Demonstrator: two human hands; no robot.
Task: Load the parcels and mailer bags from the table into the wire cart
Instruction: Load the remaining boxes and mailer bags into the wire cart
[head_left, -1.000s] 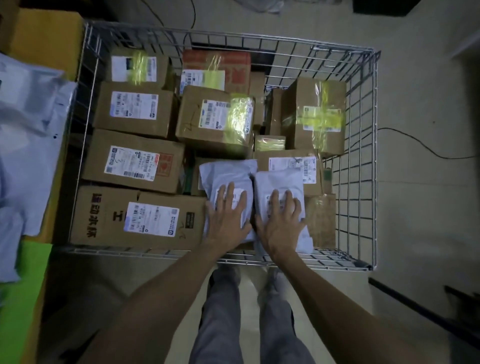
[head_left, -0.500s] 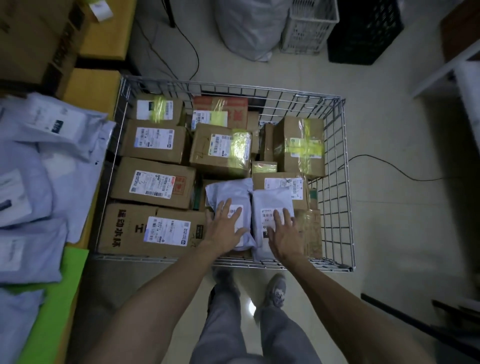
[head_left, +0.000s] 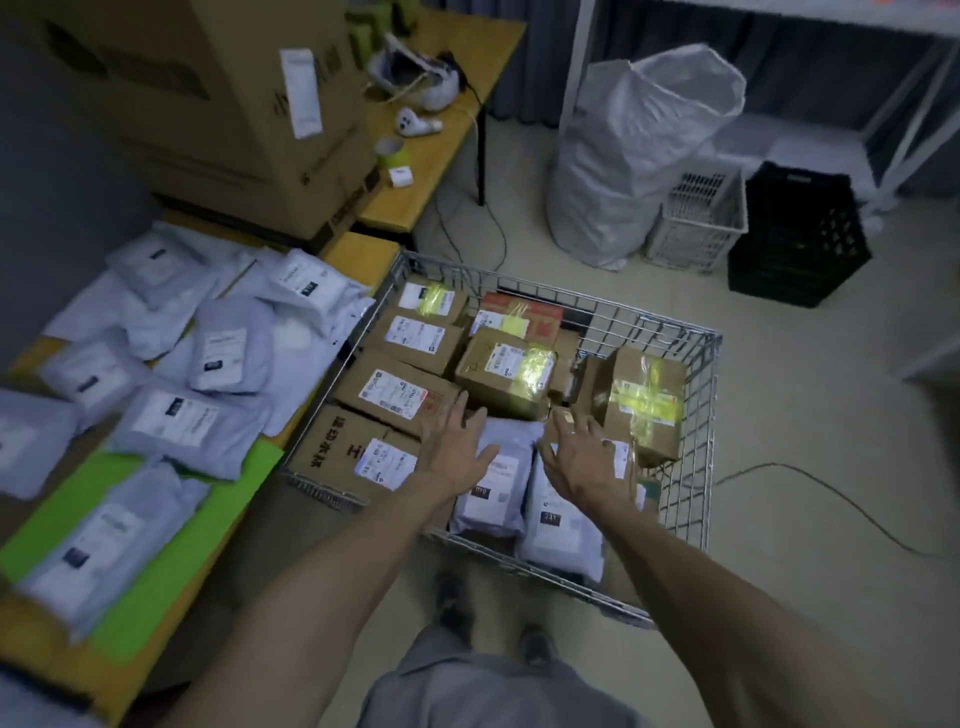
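Evidently the soft goods are being kept uppermost. Inside the wire cart (head_left: 707, 415), a first mailer bag (head_left: 493, 493) and a second mailer bag (head_left: 561, 527) are laid flat and side by side at the near rim, labels up, on top of the cardboard parcels (head_left: 400, 392). This order is judged deliberate: the rigid boxes form a level bed, and the limp bags would be crushed beneath them.

The left hand (head_left: 457, 452) is held over the far end of the first bag and the right hand (head_left: 582, 460) over the far end of the second. Both are spread wide with straight fingers, and nothing is gripped. Whether the palms are pressing on the plastic or are just clear of it cannot be told. Such a flat, open posture suits smoothing or steadying a bag rather than lifting it.

At the cart's far right a taped parcel (head_left: 644, 410) is stood higher than its neighbours, so the bags are fitted into the lower space beside it.

Left of the cart, many loose mailer bags (head_left: 192, 421) are heaped on the table (head_left: 356, 252), close against the cart's left wall, so each transfer is kept short. By this evidence the boxes are judged loaded and the bags largely not yet.
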